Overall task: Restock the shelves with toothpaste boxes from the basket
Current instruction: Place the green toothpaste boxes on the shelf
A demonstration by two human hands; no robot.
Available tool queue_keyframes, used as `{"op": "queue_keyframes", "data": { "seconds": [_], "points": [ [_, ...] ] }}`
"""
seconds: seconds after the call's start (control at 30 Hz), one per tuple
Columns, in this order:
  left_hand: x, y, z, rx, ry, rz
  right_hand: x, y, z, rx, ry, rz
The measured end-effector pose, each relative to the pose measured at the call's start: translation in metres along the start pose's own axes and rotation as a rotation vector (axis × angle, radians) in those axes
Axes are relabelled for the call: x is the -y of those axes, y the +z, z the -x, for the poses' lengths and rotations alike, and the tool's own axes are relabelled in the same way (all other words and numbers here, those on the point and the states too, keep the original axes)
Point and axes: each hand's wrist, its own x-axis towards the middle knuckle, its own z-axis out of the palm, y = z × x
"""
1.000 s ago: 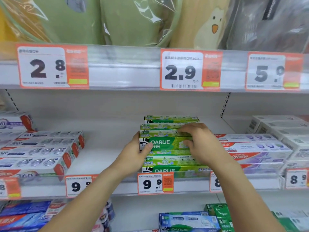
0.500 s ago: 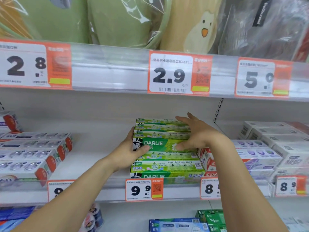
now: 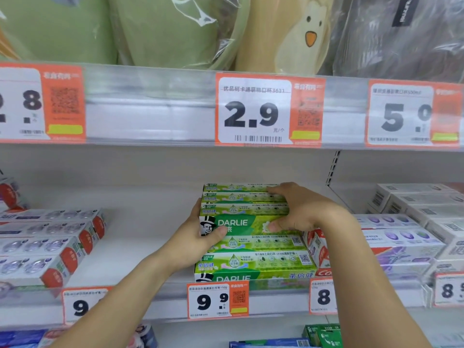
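Gripping both ends, hands (image 3: 251,222) square green toothpaste box (image 3: 248,226) edges.

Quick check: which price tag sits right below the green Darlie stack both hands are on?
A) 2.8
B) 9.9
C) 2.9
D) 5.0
B: the 9.9 tag is on the shelf edge directly under the green Darlie stack, which the left hand and right hand hold.

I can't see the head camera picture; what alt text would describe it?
Two bare hands, the left hand and right hand, grip the ends of a green Darlie toothpaste box atop a stack of the same boxes on a white store shelf, above a 9.9 price tag.
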Motion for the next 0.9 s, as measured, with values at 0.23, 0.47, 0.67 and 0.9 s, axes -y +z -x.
{"op": "queue_keyframes", "data": {
  "seconds": [0.23,0.47,0.67,0.9],
  "points": [
    [-0.001,0.000,-0.001,-0.044,-0.003,-0.065,0.005,0.001,0.001,0.005,0.011,0.029],
    [-0.013,-0.007,0.008,-0.055,-0.095,-0.056,0.014,0.000,0.009,-0.090,0.011,0.014],
    [-0.036,-0.023,0.095,-0.539,0.179,-0.107,0.064,0.023,0.048,-0.456,-0.401,-0.172],
    [0.051,-0.045,0.240,-0.219,-0.108,-0.268,0.143,0.159,0.068,0.377,-0.531,-0.580]
  ]
}}
